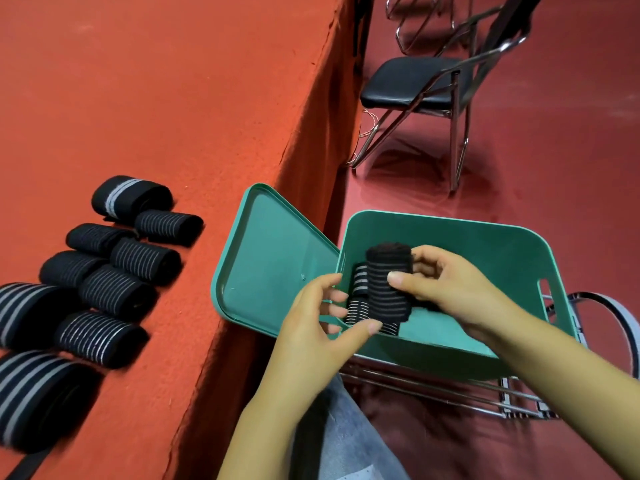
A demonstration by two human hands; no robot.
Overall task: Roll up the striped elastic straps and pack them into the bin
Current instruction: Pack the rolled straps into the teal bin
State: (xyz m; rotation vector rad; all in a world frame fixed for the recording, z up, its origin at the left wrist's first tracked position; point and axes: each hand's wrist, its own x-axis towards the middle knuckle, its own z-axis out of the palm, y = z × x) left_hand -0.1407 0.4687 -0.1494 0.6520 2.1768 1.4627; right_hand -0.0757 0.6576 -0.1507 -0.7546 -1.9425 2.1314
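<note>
My right hand (446, 289) grips a rolled black strap with thin white stripes (388, 284), holding it upright over the green bin (485, 244). My left hand (318, 320) hovers just left of the roll with its fingers loosely curled, the thumb near the roll's lower end; it holds nothing. Two other striped rolls (358, 306) lie inside the bin, partly hidden behind the held one. Several rolled straps (117, 289) lie in rows on the red table (173, 98) at the left.
The bin's green lid (273, 258) leans against the table's edge beside the bin. The bin rests on a metal rack (450, 393). Loose striped strap (623, 320) hangs at the right. A black folding chair (415, 81) stands on the red floor beyond.
</note>
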